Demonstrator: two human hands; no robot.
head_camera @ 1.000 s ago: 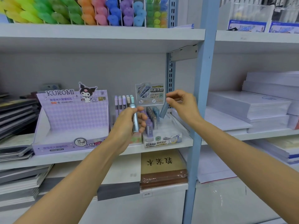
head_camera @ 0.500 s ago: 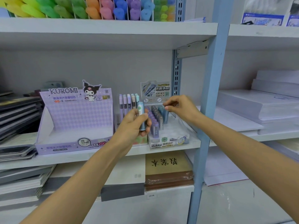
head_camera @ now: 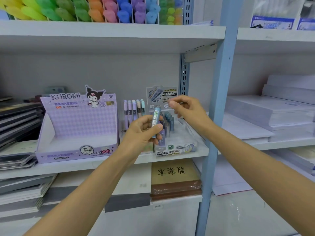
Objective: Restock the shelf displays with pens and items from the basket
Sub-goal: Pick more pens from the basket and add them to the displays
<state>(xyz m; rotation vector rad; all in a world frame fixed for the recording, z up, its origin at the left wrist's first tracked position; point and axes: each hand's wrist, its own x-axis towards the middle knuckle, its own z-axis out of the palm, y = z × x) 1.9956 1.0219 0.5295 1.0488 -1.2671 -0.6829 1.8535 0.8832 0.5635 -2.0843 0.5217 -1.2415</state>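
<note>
My left hand (head_camera: 143, 132) gripped a blue lead tube (head_camera: 156, 120) upright, just in front of the clear display tray (head_camera: 187, 145) of similar tubes on the white middle shelf (head_camera: 102, 166). My right hand (head_camera: 187, 109) hovered above that tray, fingers loosely curled, nothing visible in them. A purple Kuromi box (head_camera: 76, 133) stood left of a row of pastel pens (head_camera: 133, 109). A blue upright post (head_camera: 219, 99) split the shelving. White paper stacks (head_camera: 272, 113) lay to its right, and bright highlighters (head_camera: 68, 11) filled the shelf above.
</note>
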